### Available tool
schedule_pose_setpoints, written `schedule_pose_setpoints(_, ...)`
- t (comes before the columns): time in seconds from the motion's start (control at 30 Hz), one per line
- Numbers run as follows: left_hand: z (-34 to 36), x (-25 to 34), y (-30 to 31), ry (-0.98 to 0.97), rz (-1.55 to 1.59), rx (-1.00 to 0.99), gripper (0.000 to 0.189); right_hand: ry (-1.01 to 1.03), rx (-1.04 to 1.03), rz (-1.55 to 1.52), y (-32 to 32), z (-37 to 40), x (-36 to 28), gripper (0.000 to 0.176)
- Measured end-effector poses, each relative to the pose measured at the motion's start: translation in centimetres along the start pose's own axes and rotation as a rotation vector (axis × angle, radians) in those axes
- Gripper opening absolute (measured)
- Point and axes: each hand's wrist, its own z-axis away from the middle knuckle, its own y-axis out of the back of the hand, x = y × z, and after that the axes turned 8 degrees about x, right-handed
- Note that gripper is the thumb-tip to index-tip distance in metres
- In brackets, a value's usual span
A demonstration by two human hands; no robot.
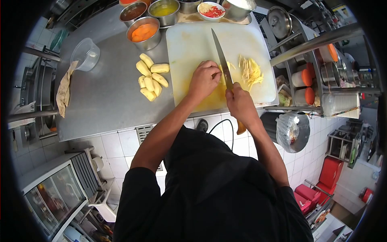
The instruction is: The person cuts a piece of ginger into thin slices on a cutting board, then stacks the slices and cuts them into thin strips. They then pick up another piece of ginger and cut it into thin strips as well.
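A long knife (221, 54) points away from me over the white cutting board (189, 40). My right hand (240, 103) is wrapped round its wooden handle. To the left of the blade, my left hand (204, 80) rests on the board with its fingers curled; what they hold, if anything, is hidden. A few pale yellow slices (230, 65) lie against the blade. Right of the knife is a loose pile of thin yellow strips (250, 71). Several peeled yellow pieces (152, 76) sit on the steel table (117, 92), left of the board.
Steel bowls with orange (144, 32), dark red and yellow contents stand behind the board, beside a white bowl (211, 11) of chopped red and pale bits. A clear plastic tub (86, 55) and a crumpled cloth (65, 88) are at left. A lined bin (293, 131) stands below right.
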Motion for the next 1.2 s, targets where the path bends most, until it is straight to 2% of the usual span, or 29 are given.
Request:
schedule_pose_setpoints(0.43, -0.1, 0.4, 0.1, 0.041, 0.024, -0.015, 0.007, -0.016, -0.002, -0.017, 0.2, 0.0, -0.3, 0.025)
schedule_pose_setpoints(0.83, 0.0, -0.1, 0.1, -0.019, -0.002, -0.008, 0.008, -0.026, -0.033, -0.005, 0.0, -0.5, -0.7, 0.027)
schedule_pose_setpoints(1.03, 0.0, -0.1, -0.3, 0.048, 0.04, -0.006, 0.007, -0.079, -0.043, -0.028, -1.5, -1.7, 0.6, 0.027)
schedule_pose_setpoints(1.2, 0.1, -0.3, -0.2, -0.014, -0.017, 0.01, 0.008, -0.039, -0.009, -0.012, -0.5, -0.6, 0.1, 0.026)
